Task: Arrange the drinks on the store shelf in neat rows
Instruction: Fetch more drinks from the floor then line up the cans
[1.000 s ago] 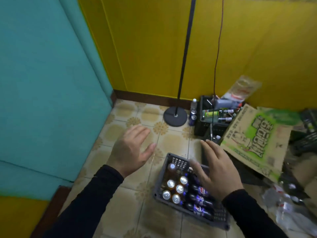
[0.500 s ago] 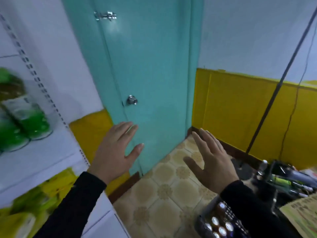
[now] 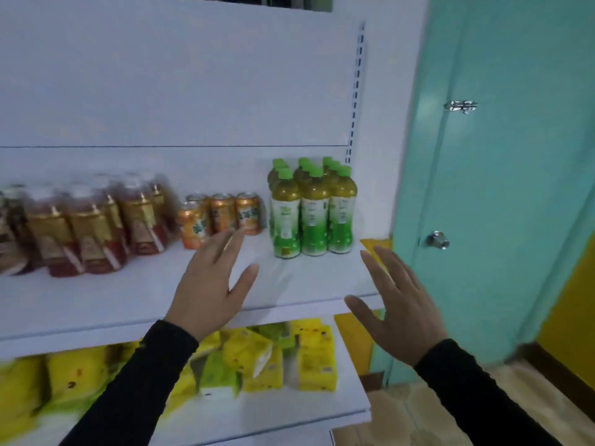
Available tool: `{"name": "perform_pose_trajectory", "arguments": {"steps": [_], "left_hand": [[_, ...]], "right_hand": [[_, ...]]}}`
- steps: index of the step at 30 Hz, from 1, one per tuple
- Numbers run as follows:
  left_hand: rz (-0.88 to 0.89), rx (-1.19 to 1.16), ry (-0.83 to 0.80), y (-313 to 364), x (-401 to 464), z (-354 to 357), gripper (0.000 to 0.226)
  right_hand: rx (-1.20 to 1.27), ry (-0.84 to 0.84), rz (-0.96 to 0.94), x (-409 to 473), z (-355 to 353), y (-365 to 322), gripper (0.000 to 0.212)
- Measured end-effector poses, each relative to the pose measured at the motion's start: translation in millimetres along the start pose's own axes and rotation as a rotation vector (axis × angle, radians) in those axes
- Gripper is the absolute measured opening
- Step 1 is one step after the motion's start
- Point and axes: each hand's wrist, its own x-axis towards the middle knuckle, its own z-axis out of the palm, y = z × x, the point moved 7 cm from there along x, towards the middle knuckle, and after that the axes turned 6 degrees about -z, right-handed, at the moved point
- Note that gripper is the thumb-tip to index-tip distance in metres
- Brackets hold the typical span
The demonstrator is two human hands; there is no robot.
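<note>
The green-capped bottles [image 3: 312,210] stand in rows at the right end of the white shelf [image 3: 135,297], orange cans [image 3: 222,217] just beside them. Your left hand [image 3: 212,284] and right hand [image 3: 399,304] hover with fingers spread, holding nothing.

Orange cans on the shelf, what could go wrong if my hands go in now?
The left hand hovers open just before the orange cans; one stands forward of the other three, so a careless sweep could tip it. The green-capped bottles stand tall and packed near the shelf end, so a nudge from the right hand might topple them.
</note>
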Motion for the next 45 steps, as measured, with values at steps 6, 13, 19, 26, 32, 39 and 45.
{"name": "perform_pose_trajectory", "arguments": {"steps": [6,13,19,26,32,39,45], "left_hand": [[-0.005,0.078,-0.022,-108.5,20.2,-30.4,0.069],[-0.015,-0.029,-0.054,-159.3,67.1,-29.8,0.064],[-0.158,-0.057,-0.094,-177.2,124.1,-7.1,0.053],[-0.405,-0.012,-0.217,-193.0,190.8,24.3,0.063],[-0.593,-0.037,-0.343,-214.8,226.9,48.9,0.056],[-0.668,-0.134,-0.488,-229.7,240.7,75.3,0.023],[-0.683,-0.196,-0.457,-243.0,247.3,78.9,0.03]], "right_hand": [[0.026,-0.026,-0.051,68.3,76.7,-90.6,0.073],[0.064,-0.097,-0.03,123.9,134.4,-130.9,0.079],[0.064,-0.2,-0.105,180.5,179.6,-126.0,0.083],[0.195,-0.181,-0.156,244.6,229.3,-100.5,0.076],[0.132,-0.271,-0.161,282.4,263.8,-90.1,0.085],[0.038,-0.306,-0.162,300.7,293.1,-84.3,0.087],[0.033,-0.298,-0.149,300.7,301.0,-83.1,0.08]]}}
